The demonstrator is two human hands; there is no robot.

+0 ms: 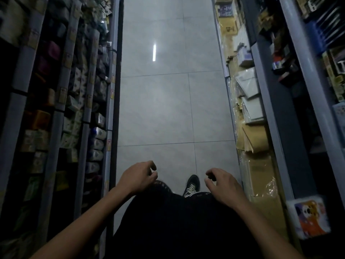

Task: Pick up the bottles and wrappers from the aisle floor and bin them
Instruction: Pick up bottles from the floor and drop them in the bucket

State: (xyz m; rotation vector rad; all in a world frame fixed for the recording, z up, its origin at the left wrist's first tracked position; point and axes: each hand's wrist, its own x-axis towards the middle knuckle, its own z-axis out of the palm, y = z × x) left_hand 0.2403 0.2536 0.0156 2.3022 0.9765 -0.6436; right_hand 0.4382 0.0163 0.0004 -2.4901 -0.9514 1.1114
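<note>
The left hand (139, 177) and the right hand (222, 184) hang palm down with fingers loosely curled, holding nothing, apart from each other above the person's dark trousers (177, 221). Between and just below them a black laced shoe (192, 185) stands on the grey tiled aisle floor (168, 109). No bottles or wrappers can be made out on the floor ahead of the hands. Outward of the left hand runs a shelf of small boxed goods (78, 109); outward of the right hand, a shelf of plastic-wrapped paper and envelopes (252, 113).
</note>
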